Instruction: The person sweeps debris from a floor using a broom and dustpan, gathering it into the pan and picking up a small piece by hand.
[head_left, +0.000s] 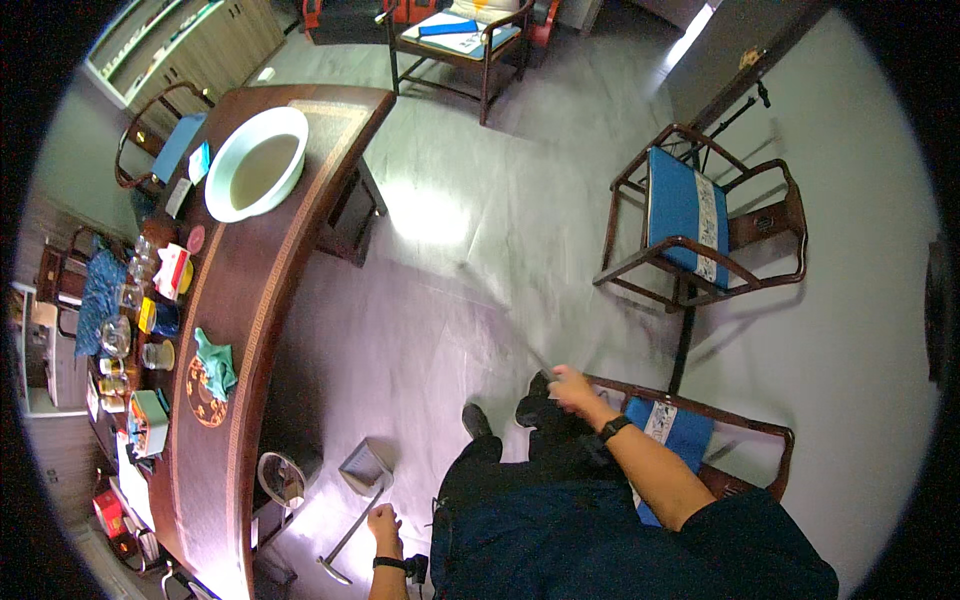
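Note:
My right hand grips a thin grey stick, which slants up and left across the floor. Motion blurs its far end, so I cannot tell what head it carries. My left hand, fingers curled in, is beside the handle of a long-handled dustpan; I see nothing held in it. The grey pan rests on the floor left of my feet, and its handle ends in a crossbar.
A long dark wooden table curves along the left, bearing a white basin of murky liquid and a green cloth. Wooden armchairs with blue cushions stand right, one at upper right, another by my right arm. A third chair is ahead.

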